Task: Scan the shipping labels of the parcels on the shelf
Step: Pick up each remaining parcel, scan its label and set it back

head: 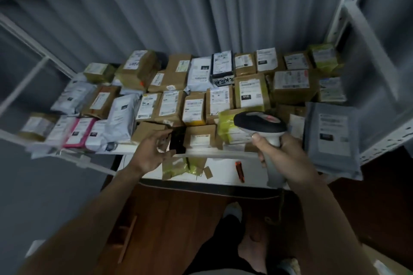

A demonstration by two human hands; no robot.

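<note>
Both forearms reach from the bottom edge toward the shelf (pixel 214 154). Left hand (pixel 154 152) hovers at the shelf's front edge, fingers loosely spread and holding nothing, its fingertips just beside a black parcel (pixel 177 140). Beyond and between the hands, labelled parcels (pixel 192 87) cover the shelf in rows. Right hand (pixel 279 152) grips the handle of a white barcode scanner (pixel 259 124), whose dark head points over a yellow parcel (pixel 228 127). Further right leans a grey mailer (pixel 333 136).
</note>
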